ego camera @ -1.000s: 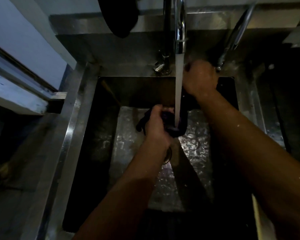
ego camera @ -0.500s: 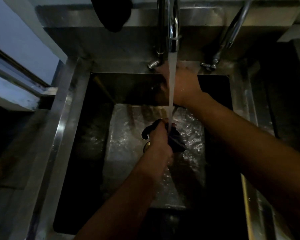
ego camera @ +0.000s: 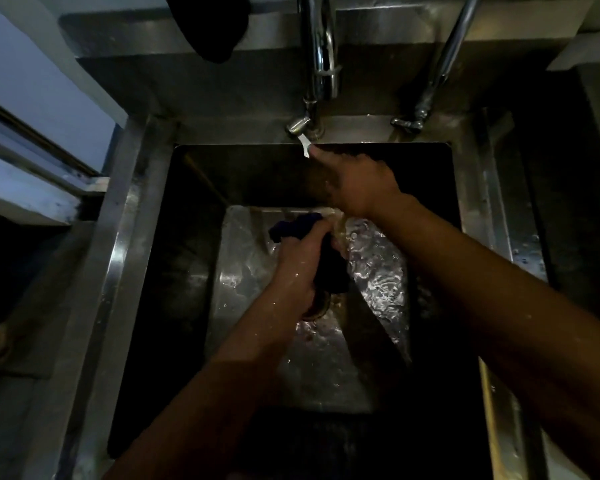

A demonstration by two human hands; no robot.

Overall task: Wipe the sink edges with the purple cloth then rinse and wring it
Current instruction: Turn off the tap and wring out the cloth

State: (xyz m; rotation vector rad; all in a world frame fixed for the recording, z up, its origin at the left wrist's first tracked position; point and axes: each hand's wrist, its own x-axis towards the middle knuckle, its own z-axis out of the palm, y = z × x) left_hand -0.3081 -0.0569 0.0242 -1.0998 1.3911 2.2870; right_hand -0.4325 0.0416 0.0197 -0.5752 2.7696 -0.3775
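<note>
The dark purple cloth is bunched in my left hand, held low over the middle of the steel sink; one end of it sticks out above the fist. My right hand is at the back of the basin, empty, with its index finger stretched to the white lever tip at the foot of the chrome tap. No stream shows under the spout. Water ripples on the basin floor to the right of the cloth.
A second chrome tap stands at the back right. A dark object hangs over the back ledge. The drain lies just under my left wrist. A pale window frame runs along the left.
My right hand has moved from the right tap across to the left tap's lever. The stream that fell on the cloth is gone. My left hand keeps its grip on the cloth.
</note>
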